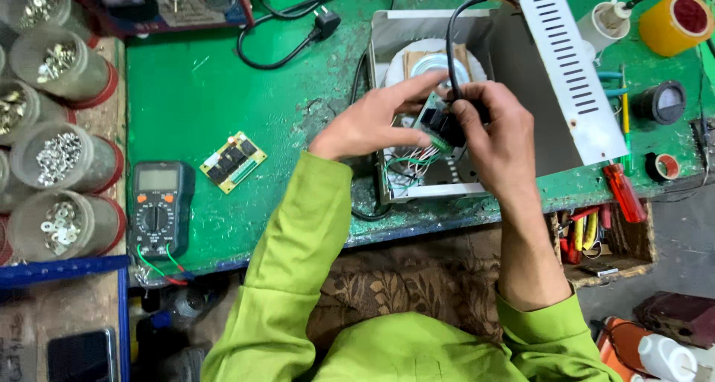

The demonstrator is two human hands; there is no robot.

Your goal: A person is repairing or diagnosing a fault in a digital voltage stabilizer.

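Observation:
My left hand [376,118] and my right hand [495,132] meet over an open grey metal case [521,62] on the green bench. Between them they hold a small green circuit board with black relays [439,125]; the left fingers pinch its left edge and the right hand grips its right side. A black cable [451,47] rises from the board and curves over the case. Thin green and white wires [413,161] run from the board down into the case. A round wound transformer [432,63] lies inside the case, behind my hands.
A second yellow relay board [233,161] and a multimeter [156,207] lie on the left. Jars of screws and washers [63,158] line the left edge. A slotted white lid [570,65], red-handled screwdriver [624,192], yellow tape roll [676,21] and black plug [324,23] surround the case.

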